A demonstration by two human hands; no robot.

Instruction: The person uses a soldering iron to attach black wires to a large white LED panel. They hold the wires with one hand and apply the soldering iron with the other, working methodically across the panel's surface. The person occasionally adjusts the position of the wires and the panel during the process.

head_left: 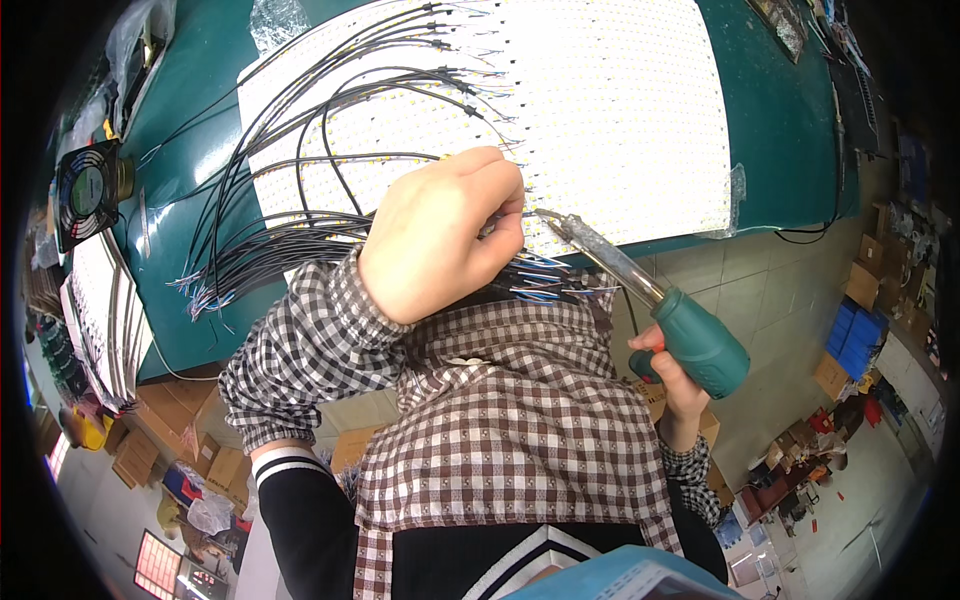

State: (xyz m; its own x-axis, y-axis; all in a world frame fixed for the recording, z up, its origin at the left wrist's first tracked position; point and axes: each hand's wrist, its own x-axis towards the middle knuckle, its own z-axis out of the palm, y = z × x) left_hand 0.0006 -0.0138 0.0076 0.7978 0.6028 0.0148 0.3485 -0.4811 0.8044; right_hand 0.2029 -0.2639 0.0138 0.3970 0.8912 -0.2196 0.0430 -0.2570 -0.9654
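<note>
One soldering iron (692, 328), one fan (88, 193) — black cables (290, 240) too bundled to count.

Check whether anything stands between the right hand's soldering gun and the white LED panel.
Nothing visible stands between the tip of the soldering gun and the LED panel; whether they touch is unclear. The left hand is just left of the tip.

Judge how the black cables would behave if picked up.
The black cables would probably flex springily, since they arch in smooth curves. They may tangle, as several cross. Their thin, splayed wire ends look easily bent.
</note>
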